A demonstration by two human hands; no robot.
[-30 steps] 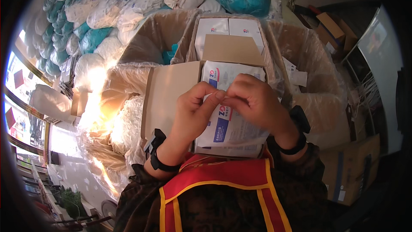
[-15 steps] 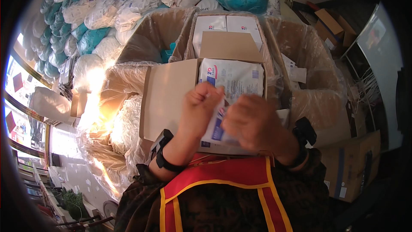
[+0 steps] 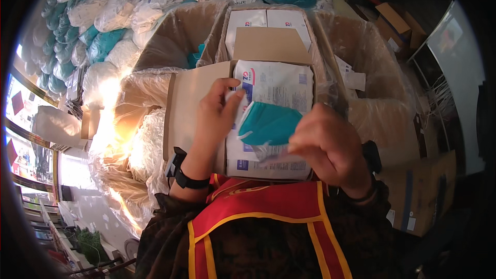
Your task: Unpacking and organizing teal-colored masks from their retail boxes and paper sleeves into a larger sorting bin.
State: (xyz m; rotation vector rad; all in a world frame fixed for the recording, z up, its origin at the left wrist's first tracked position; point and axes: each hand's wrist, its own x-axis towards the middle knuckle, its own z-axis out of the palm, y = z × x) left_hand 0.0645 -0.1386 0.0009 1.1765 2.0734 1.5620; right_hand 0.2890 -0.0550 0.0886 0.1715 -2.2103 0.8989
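Observation:
A teal folded fabric piece (image 3: pixel 270 124) with white edging hangs between my hands, over white printed packets (image 3: pixel 281 85) in an open cardboard box. My right hand (image 3: pixel 330 147) is closed at its right end, with thin clear wrapper (image 3: pixel 271 154) trailing below the fingers. On the upper left, my left hand (image 3: pixel 217 111) pinches thumb against forefinger beside a whitish edge; what lies in the pinch is too blurred to make out. The box's left flap (image 3: pixel 194 93) lies folded outward behind my left wrist, and its far flap (image 3: pixel 271 45) stands up.
Plastic-lined cartons stand at the far left (image 3: pixel 178 33) and right (image 3: pixel 372 46). White boxes (image 3: pixel 248 19) sit behind the far flap. Clear plastic (image 3: pixel 147 144) fills a lined carton at left. Bags of teal and white goods (image 3: pixel 106 44) are piled beyond. A closed carton (image 3: pixel 423 191) stands at right.
The white printed packet held between my hands has given way to the teal fabric piece, now exposed. My hands have moved apart, the left one up and left, the right one to the right.

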